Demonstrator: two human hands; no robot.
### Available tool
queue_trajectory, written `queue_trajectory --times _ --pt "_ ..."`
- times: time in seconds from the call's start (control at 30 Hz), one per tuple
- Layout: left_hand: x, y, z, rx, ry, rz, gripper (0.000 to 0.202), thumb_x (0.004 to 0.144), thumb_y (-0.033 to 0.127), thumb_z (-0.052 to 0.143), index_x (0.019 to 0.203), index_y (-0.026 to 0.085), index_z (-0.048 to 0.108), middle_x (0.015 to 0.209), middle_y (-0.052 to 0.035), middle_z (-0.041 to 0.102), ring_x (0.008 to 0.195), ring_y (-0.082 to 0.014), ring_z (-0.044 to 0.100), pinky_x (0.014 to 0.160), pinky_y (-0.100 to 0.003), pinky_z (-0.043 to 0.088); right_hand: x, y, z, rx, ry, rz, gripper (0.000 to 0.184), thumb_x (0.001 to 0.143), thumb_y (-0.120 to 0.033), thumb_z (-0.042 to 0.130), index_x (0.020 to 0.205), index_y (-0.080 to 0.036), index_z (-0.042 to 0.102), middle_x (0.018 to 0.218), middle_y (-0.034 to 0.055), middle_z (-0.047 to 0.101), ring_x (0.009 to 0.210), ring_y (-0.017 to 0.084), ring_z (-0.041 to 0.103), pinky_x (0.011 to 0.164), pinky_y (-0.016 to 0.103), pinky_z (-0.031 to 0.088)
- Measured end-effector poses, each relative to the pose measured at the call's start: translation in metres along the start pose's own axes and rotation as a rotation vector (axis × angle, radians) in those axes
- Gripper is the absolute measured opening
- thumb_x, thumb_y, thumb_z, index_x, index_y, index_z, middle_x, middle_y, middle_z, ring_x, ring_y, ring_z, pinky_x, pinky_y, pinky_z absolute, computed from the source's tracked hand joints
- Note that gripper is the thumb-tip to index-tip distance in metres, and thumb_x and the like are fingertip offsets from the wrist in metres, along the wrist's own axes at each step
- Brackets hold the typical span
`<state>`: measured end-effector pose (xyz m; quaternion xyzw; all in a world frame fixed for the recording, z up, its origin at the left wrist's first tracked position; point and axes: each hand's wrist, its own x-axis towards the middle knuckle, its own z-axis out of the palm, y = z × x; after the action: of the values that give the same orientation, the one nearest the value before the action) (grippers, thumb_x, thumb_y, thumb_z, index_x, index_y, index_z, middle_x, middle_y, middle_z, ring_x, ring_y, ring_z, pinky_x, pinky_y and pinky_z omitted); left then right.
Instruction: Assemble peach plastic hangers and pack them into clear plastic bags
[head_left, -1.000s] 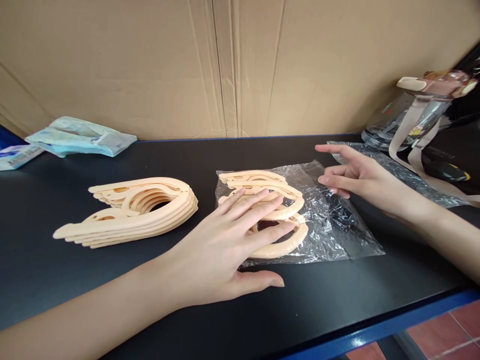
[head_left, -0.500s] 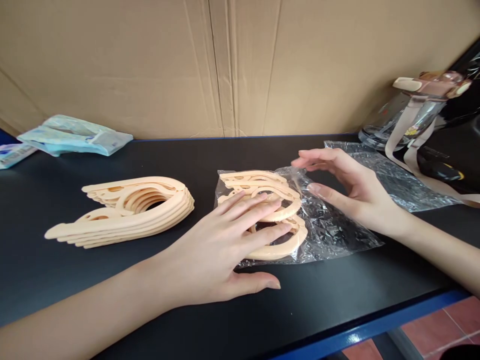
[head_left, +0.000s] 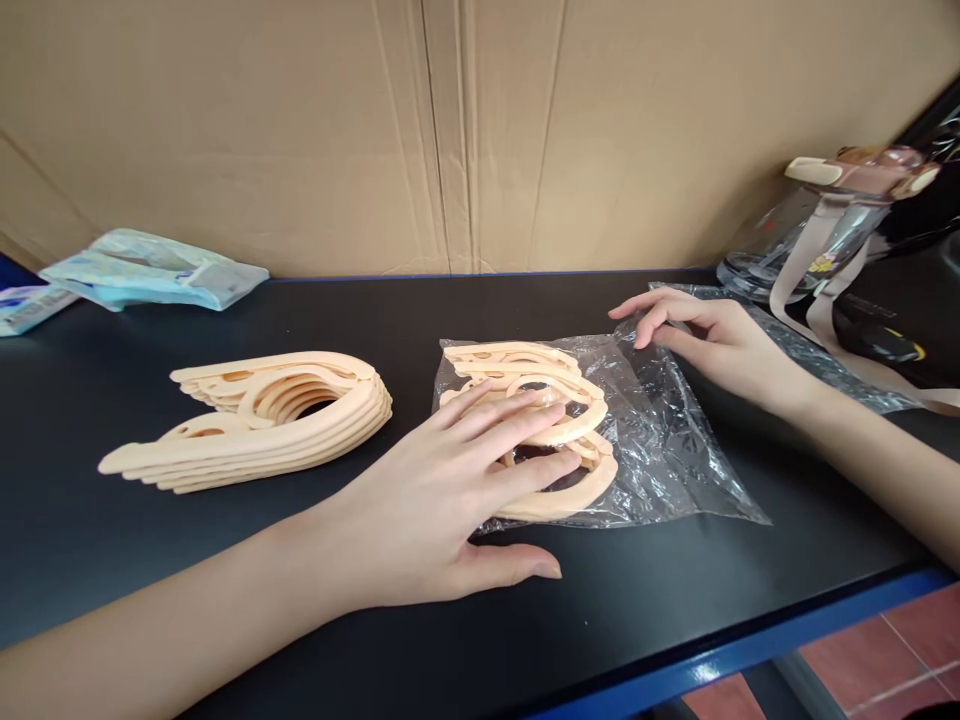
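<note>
My left hand (head_left: 457, 490) lies flat, fingers spread, on a clear plastic bag (head_left: 667, 440) that holds several peach plastic folding hangers (head_left: 570, 500). Its fingers cover part of those hangers, and its thumb rests off the bag's near edge. At the bag's far right corner is my right hand (head_left: 720, 345), its fingers stretched out and touching the loose film; whether any film is pinched between them is hard to see. To the left, apart from both hands, a nested stack of peach folding hangers (head_left: 300, 430) lies on the black table (head_left: 675, 610).
A second clear plastic bag (head_left: 847, 375) lies at the right, partly behind my right forearm. Beyond it stands a clear bottle (head_left: 840, 220) with a strap. A light blue soft pack (head_left: 172, 275) lies at the back left. Cardboard (head_left: 300, 130) rises behind the table.
My right hand has moved to the right and slightly back, and the bag's loose film now lies more spread out to the right. My left hand stays on the bagged hangers.
</note>
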<state>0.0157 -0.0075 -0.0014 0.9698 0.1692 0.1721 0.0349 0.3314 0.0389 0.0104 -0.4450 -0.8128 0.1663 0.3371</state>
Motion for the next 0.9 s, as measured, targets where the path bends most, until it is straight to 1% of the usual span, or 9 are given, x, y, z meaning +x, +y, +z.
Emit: queue_trajectory --times 0.13,0.23,0.3,0.4,0.5,0.57,0.63,0.77,0.9 --pt "0.001 0.002 -0.001 0.029 0.02 0.012 0.05 0.095 0.055 0.055 0.131 0.02 0.059 0.148 -0.0112 0.053 0.141 -0.0295 0.042 0.119 -0.052 0.028 -0.001 -0.009 0.001 0.074 0.032 0.031 0.022 0.09 -0.023 0.052 0.069 -0.024 0.059 0.099 0.0021 0.069 0.094 0.019 0.061 0.089 0.039 0.044" --pt "0.001 0.003 0.0 0.091 0.08 0.01 0.045 0.097 0.053 0.052 0.121 0.018 0.064 0.142 -0.0118 0.058 0.139 -0.0308 0.045 0.119 -0.054 0.027 -0.006 -0.018 0.002 0.106 0.013 -0.001 0.024 0.088 -0.017 0.051 0.065 -0.023 0.056 0.077 0.0003 0.061 0.074 0.015 0.055 0.073 0.033 0.042" --pt "0.002 0.004 0.0 0.114 0.111 0.012 0.043 0.097 0.053 0.052 0.116 0.016 0.065 0.14 -0.0117 0.06 0.138 -0.0306 0.046 0.12 -0.053 0.025 -0.009 -0.023 0.001 0.133 -0.011 -0.025 0.025 0.088 -0.015 0.051 0.065 -0.023 0.056 0.07 -0.0008 0.056 0.067 0.014 0.052 0.067 0.032 0.04" --pt "0.002 0.005 -0.001 0.117 0.107 0.02 0.044 0.097 0.053 0.052 0.112 0.014 0.066 0.138 -0.0119 0.062 0.136 -0.0298 0.049 0.12 -0.05 0.027 -0.012 -0.027 0.001 0.176 -0.01 -0.019 0.016 0.088 -0.014 0.053 0.083 -0.026 0.063 0.073 -0.0021 0.058 0.068 0.014 0.053 0.065 0.032 0.04" --pt "0.002 0.005 -0.002 0.114 0.072 0.064 0.045 0.097 0.051 0.052 0.123 0.015 0.062 0.145 -0.0087 0.057 0.137 -0.0285 0.049 0.118 -0.048 0.031 -0.013 -0.028 0.0 0.093 -0.104 -0.101 0.031 0.086 -0.009 0.052 0.102 -0.03 0.067 0.087 -0.001 0.063 0.082 0.017 0.057 0.073 0.034 0.042" --pt "0.001 0.005 -0.003 0.113 0.045 0.098 0.046 0.099 0.05 0.051 0.132 0.018 0.058 0.152 -0.0053 0.051 0.14 -0.027 0.046 0.118 -0.046 0.033 -0.012 -0.027 -0.001 -0.027 -0.194 -0.217 0.038 0.083 -0.004 0.048 0.098 -0.03 0.071 0.091 0.0002 0.062 0.088 0.018 0.054 0.077 0.036 0.041" --pt "0.001 0.005 -0.003 0.117 0.027 0.107 0.047 0.1 0.049 0.049 0.136 0.019 0.055 0.155 -0.0037 0.047 0.142 -0.0259 0.044 0.119 -0.044 0.031 -0.012 -0.026 -0.001 -0.106 -0.239 -0.297 0.042 0.081 -0.001 0.045 0.093 -0.029 0.073 0.089 0.0007 0.059 0.086 0.017 0.051 0.078 0.037 0.039" --pt "0.0 0.005 -0.002 0.122 0.02 0.102 0.049 0.1 0.049 0.049 0.137 0.019 0.053 0.152 -0.0037 0.051 0.142 -0.0256 0.042 0.122 -0.043 0.024 -0.012 -0.025 0.0 -0.148 -0.266 -0.329 0.047 0.081 0.003 0.042 0.095 -0.027 0.074 0.089 0.0016 0.058 0.084 0.017 0.05 0.078 0.037 0.039" --pt "0.002 0.006 -0.003 0.121 0.016 0.093 0.052 0.099 0.051 0.049 0.138 0.017 0.052 0.151 -0.0054 0.051 0.142 -0.0257 0.042 0.122 -0.042 0.022 -0.014 -0.027 0.005 -0.157 -0.291 -0.343 0.046 0.082 0.003 0.041 0.098 -0.025 0.074 0.094 0.0036 0.058 0.087 0.017 0.051 0.081 0.038 0.04"
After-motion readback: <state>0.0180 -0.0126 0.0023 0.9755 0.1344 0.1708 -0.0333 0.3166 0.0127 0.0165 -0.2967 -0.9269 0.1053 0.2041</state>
